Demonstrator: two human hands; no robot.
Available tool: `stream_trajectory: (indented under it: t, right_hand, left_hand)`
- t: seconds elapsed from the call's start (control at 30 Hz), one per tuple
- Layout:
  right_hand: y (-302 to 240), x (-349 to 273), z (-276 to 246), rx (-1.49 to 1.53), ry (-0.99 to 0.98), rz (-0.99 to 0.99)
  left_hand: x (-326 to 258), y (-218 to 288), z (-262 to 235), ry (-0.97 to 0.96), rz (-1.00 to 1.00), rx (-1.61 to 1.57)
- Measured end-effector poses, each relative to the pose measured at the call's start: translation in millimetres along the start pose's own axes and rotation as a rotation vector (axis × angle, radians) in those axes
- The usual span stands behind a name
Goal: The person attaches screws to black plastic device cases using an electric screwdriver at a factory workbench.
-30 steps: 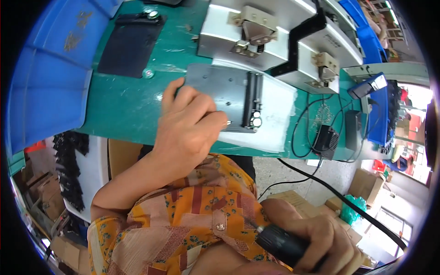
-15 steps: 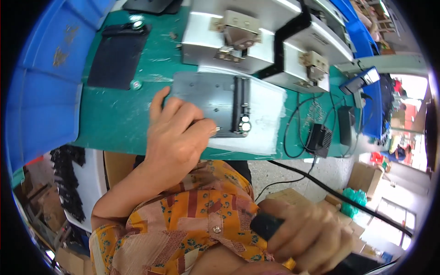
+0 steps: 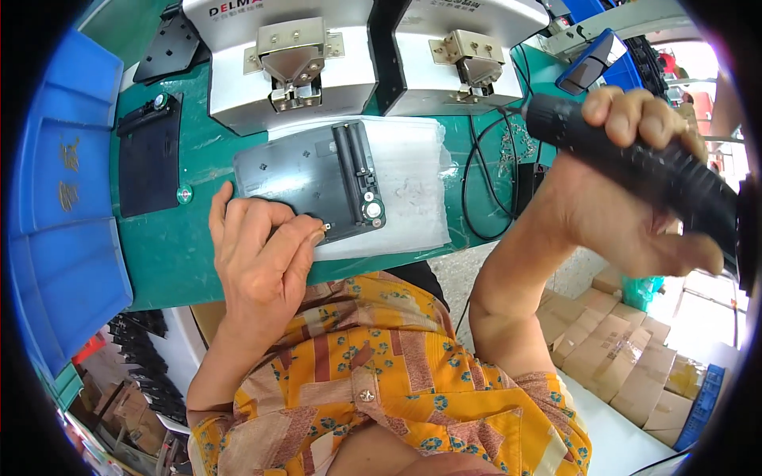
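A flat dark grey plastic panel (image 3: pixel 298 176) with a raised black bar and round silver parts near its right end lies on a white sheet (image 3: pixel 417 190). My left hand (image 3: pixel 262 254) rests at the panel's near edge, its thumb and forefinger pinched on a small shiny metal piece (image 3: pixel 325 228). The other fingers of that hand curl over the panel's left side. Raised at the right, my right hand (image 3: pixel 627 182) is wrapped round a black electric screwdriver (image 3: pixel 627 155). Its front end points left, toward the silver machines; the bit is hard to make out.
Two silver machines (image 3: pixel 341 91) with metal feed heads stand behind the panel. Another dark panel (image 3: pixel 149 159) lies left, beside a blue bin (image 3: pixel 79 230). Black cables (image 3: pixel 476 182) and scattered small screws (image 3: pixel 517 145) are on the green table's right. Cardboard boxes (image 3: pixel 603 349) sit below right.
My right hand has risen with the screwdriver from low near my body to the upper right. My left hand stays pinched at the panel's edge. The whole view has shifted.
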State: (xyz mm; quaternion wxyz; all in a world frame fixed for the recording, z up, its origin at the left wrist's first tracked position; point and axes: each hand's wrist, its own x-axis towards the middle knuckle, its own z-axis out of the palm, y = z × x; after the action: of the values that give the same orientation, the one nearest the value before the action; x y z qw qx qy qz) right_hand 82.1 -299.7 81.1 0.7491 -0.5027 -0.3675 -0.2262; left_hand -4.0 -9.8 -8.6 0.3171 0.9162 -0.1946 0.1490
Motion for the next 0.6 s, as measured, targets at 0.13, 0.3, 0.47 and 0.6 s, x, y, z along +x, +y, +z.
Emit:
stream_trajectory:
  t: [0.13, 0.3, 0.47, 0.6]
  right_hand:
    - [18, 8, -1, 0.037, -0.028, 0.003]
    - [22, 12, -4, 0.005, -0.13, 0.009]
    - [22, 14, -9, -0.012, -0.217, 0.0]
    - [27, 19, -19, -0.045, -0.298, 0.0]
  left_hand:
    - [-2, 0, 0, -0.004, -0.002, 0.001]
    - [-2, -1, 0, -0.002, -0.005, -0.002]
    - [-2, -2, -1, -0.005, -0.003, -0.001]
    - [-3, -2, 0, 0.001, -0.006, -0.005]
